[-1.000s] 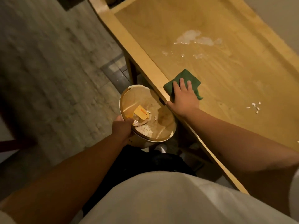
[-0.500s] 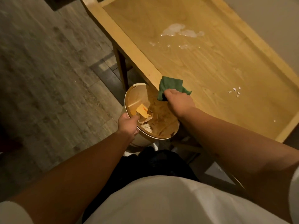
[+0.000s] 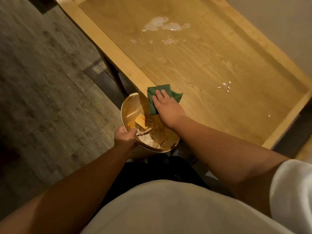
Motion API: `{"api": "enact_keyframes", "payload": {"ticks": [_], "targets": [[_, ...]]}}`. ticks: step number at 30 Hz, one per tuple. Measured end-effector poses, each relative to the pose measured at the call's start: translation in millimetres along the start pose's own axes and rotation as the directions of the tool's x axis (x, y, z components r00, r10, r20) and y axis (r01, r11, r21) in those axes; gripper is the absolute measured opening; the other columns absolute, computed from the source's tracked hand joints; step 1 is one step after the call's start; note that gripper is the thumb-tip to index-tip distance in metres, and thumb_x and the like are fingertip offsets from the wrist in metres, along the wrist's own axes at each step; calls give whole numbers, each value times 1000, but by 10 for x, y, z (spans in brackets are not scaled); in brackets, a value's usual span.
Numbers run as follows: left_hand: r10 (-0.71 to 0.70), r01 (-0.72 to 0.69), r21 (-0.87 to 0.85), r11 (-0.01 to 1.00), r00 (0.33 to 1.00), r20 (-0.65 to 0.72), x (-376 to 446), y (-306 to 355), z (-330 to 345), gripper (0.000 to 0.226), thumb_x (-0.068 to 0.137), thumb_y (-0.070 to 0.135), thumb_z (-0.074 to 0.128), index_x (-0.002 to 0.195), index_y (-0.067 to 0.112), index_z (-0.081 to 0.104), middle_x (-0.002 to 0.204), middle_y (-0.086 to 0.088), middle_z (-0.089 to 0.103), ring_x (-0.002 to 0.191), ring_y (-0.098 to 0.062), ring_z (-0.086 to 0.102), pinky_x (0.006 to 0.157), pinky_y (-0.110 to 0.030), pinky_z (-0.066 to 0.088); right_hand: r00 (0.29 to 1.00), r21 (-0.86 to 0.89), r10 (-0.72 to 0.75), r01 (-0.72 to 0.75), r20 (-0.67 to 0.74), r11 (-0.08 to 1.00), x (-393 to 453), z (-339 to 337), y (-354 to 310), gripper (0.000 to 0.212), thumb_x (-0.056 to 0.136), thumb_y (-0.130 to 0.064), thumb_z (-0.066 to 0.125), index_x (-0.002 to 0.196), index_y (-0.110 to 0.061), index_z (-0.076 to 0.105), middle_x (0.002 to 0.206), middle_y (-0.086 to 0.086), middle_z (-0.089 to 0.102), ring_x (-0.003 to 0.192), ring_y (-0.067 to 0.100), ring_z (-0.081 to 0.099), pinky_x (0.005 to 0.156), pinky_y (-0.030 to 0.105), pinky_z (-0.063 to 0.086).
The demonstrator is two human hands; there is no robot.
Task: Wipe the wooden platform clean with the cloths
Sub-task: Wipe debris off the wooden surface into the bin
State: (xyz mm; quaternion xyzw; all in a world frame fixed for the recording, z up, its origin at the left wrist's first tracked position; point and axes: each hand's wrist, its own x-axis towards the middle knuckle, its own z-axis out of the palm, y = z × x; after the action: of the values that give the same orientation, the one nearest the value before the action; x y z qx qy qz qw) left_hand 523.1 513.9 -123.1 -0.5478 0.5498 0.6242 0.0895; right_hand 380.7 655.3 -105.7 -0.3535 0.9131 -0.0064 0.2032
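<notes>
The floor (image 3: pixel 42 85) at far left is grey wood-pattern tile. Next to the right, the person's left hand (image 3: pixel 125 137) grips the near rim of a round bin (image 3: pixel 128 105), fingers curled over the edge. The bin is held just below the platform's near-left edge and contains a yellow wrapper (image 3: pixel 141 120), white crumbs and other scraps.

Above the bin, the green cloth (image 3: pixel 152 97) lies on the near-left edge of the wooden platform (image 3: pixel 202 65), with one end hanging over the edge above the bin. The right hand (image 3: pixel 166 105) rests flat on the cloth, fingers straight and spread, pressing it against the wood; nothing is clasped.

Further right, the platform surface carries a white foamy spill (image 3: pixel 162 25) near its far end, with smaller wet spots just below it. A small cluster of white crumbs (image 3: pixel 225 86) lies well apart from the cloth, toward the right side. A single crumb (image 3: pixel 268 116) lies near the right-hand raised border.
</notes>
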Motion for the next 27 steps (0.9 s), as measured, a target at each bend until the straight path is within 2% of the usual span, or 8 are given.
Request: {"api": "enact_keyframes", "payload": {"ticks": [2, 6, 11, 15, 18, 23, 25, 27], "targets": [[-6, 6, 4, 1000, 1000, 3, -71, -34, 85, 33, 65, 22, 71, 92, 7, 60, 98, -29, 68, 91, -44, 70, 76, -65, 58, 998, 81, -56, 55, 17, 995, -22, -5, 139, 60, 99, 3, 39, 155, -11, 22, 165, 11, 8, 152, 29, 6, 119, 47, 22], [-13, 12, 69, 998, 1000, 7, -189, -94, 276, 32, 66, 26, 68, 94, 12, 61, 99, -23, 68, 92, -40, 70, 77, -62, 59, 998, 281, -52, 59, -32, 958, -268, -73, 446, 55, 96, -2, 48, 150, -13, 37, 162, 11, 24, 149, 27, 22, 119, 39, 23], [-35, 28, 150, 988, 999, 39, -198, -233, 436, 18, 80, 23, 71, 95, 20, 62, 99, -16, 71, 89, -33, 72, 76, -54, 62, 972, 568, 182, -66, -151, 820, -738, -235, 770, 59, 82, 1, 57, 139, -14, 53, 146, 9, 51, 134, 28, 47, 110, 33, 34], [-41, 33, 158, 987, 998, 49, -144, -299, 513, 12, 87, 20, 66, 97, 24, 60, 103, -15, 71, 92, -33, 71, 83, -55, 59, 893, 714, 415, -175, -175, 678, -1116, -420, 1082, 49, 84, -1, 58, 128, -23, 62, 124, 2, 66, 114, 18, 57, 95, 20, 34], [-36, 29, 128, 991, 998, 53, -149, -290, 530, 10, 89, 14, 61, 97, 21, 60, 104, -19, 70, 90, -35, 69, 79, -50, 58, 785, 745, 579, -247, -222, 620, -1424, -581, 1515, 48, 84, -4, 59, 126, -25, 64, 115, -1, 68, 103, 8, 54, 91, 19, 37], [-71, 65, 92, 994, 995, 64, -116, -226, 551, 12, 94, 10, 58, 100, 19, 59, 91, -13, 69, 70, -24, 67, 48, -26, 54, 592, 709, 769, -433, -243, 557, -1910, -615, 2539, 51, 86, -7, 56, 133, -26, 56, 124, 5, 62, 112, 20, 55, 96, 34, 45], [-71, 65, 96, 993, 995, 64, -122, -213, 551, 12, 93, 8, 58, 95, 20, 58, 92, -14, 70, 71, -24, 68, 50, -26, 56, 555, 651, 800, -523, -230, 550, -2013, -431, 2849, 51, 89, -11, 57, 138, -24, 52, 136, 7, 54, 122, 26, 52, 103, 37, 43], [-72, 66, 95, 993, 995, 66, -119, -218, 550, 13, 93, 7, 57, 93, 20, 57, 95, -15, 70, 73, -24, 68, 57, -30, 57, 598, 536, 799, -654, -67, 534, -2026, -134, 2984, 57, 94, -22, 57, 149, -22, 39, 155, 12, 35, 139, 35, 36, 114, 48, 34]]}}
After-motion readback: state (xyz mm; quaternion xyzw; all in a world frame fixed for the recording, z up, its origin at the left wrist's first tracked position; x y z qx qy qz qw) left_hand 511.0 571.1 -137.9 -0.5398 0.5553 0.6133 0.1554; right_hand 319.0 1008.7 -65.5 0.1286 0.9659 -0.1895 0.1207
